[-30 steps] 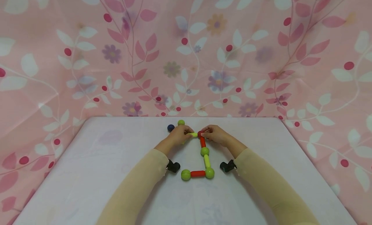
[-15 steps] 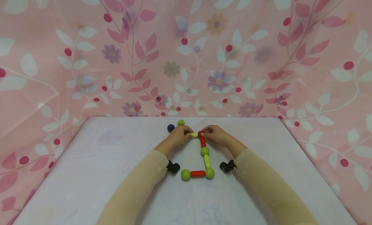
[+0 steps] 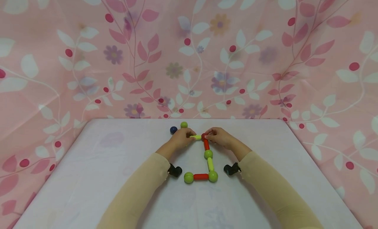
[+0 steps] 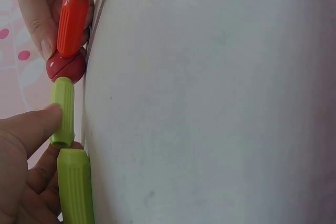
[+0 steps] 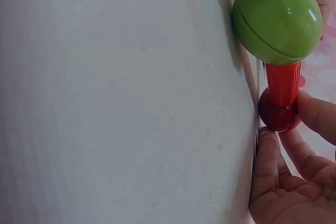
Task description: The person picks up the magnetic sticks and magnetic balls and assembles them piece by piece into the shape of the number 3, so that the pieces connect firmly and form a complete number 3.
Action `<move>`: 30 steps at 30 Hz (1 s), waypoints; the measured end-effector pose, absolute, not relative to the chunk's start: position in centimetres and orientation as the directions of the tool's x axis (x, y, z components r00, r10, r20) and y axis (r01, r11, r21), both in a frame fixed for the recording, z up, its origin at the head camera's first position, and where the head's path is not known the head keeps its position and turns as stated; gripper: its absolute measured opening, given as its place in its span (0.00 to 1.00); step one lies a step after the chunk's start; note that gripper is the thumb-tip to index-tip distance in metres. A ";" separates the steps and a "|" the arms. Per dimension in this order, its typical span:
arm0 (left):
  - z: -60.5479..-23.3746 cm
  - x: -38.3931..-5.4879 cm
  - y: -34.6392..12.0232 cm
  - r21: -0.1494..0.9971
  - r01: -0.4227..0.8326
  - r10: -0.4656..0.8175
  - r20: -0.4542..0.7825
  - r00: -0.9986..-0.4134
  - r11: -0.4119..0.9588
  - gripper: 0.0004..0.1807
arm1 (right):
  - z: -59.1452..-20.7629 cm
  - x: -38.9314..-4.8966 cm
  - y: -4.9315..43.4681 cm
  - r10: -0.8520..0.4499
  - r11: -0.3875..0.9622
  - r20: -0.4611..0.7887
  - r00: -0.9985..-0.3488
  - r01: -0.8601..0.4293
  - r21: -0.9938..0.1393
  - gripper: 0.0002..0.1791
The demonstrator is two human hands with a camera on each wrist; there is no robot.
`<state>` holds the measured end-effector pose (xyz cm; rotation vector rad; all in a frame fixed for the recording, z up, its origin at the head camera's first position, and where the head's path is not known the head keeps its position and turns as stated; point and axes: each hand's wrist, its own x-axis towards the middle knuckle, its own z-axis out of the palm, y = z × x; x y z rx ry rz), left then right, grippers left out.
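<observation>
In the head view my left hand (image 3: 180, 137) pinches a yellow-green ribbed rod (image 3: 196, 137) between thumb and fingers. The rod's other end meets a dark red ball (image 4: 65, 67), which my right hand (image 3: 220, 137) grips with thumb and fingertips. From that ball a red rod (image 3: 206, 145) runs toward the near side to a green ball (image 3: 208, 154). The chain continues through another yellow-green rod (image 3: 210, 164), a green ball (image 3: 213, 176), a red rod (image 3: 201, 177) and an end green ball (image 3: 189, 177). A separate yellow-green rod (image 4: 75, 184) shows beside my left fingers in the left wrist view.
Behind my left hand lie a dark blue ball (image 3: 173, 130) and a loose green ball (image 3: 184, 124), near the far edge of the white table (image 3: 88, 176). A pink floral cloth (image 3: 189, 58) hangs behind. Black wrist cameras (image 3: 175, 171) sit at both cuffs.
Both hands keep the same hold. The red ball and the red rod joined to it have shifted very slightly to the right, and the left wrist a little to the left.
</observation>
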<state>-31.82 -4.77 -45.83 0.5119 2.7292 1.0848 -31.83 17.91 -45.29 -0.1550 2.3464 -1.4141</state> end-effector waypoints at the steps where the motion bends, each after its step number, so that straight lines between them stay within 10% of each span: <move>1: -45.8 -31.8 -4.8 0.689 0.252 0.370 -0.025 -0.929 0.680 0.09 | -45.3 -31.8 17.9 -0.297 0.485 -0.271 -0.916 0.100 -0.869 0.17; 30: -45.9 -30.9 -7.5 0.664 0.267 0.360 -0.003 -0.933 0.699 0.09 | -45.1 -31.7 18.3 -0.325 0.481 -0.275 -0.905 0.092 -0.872 0.17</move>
